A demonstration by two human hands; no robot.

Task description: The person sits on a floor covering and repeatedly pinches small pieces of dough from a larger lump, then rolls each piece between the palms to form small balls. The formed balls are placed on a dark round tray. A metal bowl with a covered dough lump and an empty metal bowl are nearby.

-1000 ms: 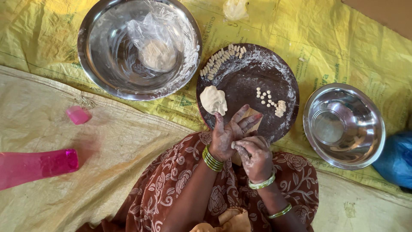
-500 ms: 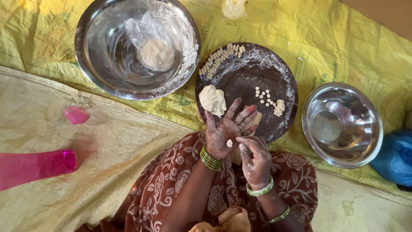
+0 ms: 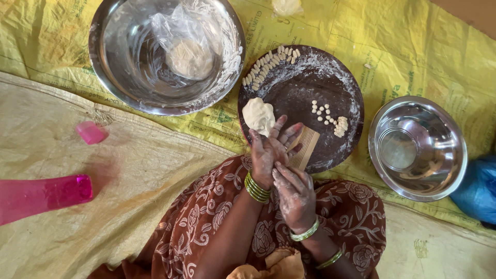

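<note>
1. Two floury hands meet over our lap: left hand (image 3: 268, 152) upright, fingers spread open, right hand (image 3: 293, 192) pressed against its palm, fingers bent. We cannot tell if a bit of dough is pinched between them; nothing shows.
2. Just beyond the left fingertips, touching them or nearly so, lies the ridged wooden comb (image 3: 304, 147), on the near edge of the dark round board (image 3: 341, 93).
3. Right past the left fingertips, on the board's left side, sits the flattened dough lump (image 3: 259, 115), a fair amount unshaped.
4. Further out from the fingers and to their right, a loose cluster of small dough balls (image 3: 324, 112), rolled but, we judge, not yet ridged.
5. At the board's far rim, a curved row of shaped pieces (image 3: 269, 63), the finished lot as we read it. So: some done, a handful waiting, most dough left.
6. Far left of the fingers, a large steel bowl (image 3: 111, 77) holding a plastic bag (image 3: 181, 36) with more dough in it.
7. Right of the fingers, a smaller steel bowl (image 3: 449, 155), nothing visible inside.
8. Well off left, a pink bottle (image 3: 44, 196) lying down, pink cap (image 3: 91, 132) apart from it, on the yellow sheet (image 3: 413, 46).
</note>
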